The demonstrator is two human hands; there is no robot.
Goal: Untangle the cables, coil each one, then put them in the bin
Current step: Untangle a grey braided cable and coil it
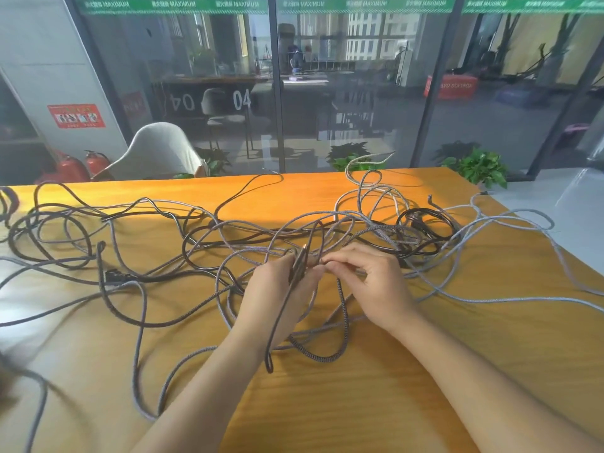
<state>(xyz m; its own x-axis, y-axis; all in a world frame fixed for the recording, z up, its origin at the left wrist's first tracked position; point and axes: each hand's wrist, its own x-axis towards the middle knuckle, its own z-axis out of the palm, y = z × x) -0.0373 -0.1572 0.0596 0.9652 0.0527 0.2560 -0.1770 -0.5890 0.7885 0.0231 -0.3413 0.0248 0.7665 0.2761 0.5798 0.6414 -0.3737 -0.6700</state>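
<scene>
A tangle of several cables (248,237) sprawls across the orange wooden table (408,387): dark braided ones, grey braided ones and a thin black one. My left hand (277,289) grips a dark braided cable (340,341) near its plug end, and a loop of it hangs down over the wrist. My right hand (369,282) pinches the same cable just to the right, fingertips close to the left hand's. A black cable bundle (421,223) lies behind my right hand. No bin is in view.
The table's far edge runs under a glass partition (277,93). A white chair (157,152) stands behind the table at the left, with red fire extinguishers (81,165) beside it. Potted plants (477,168) sit along the glass. A pale surface (555,197) adjoins the table at the right.
</scene>
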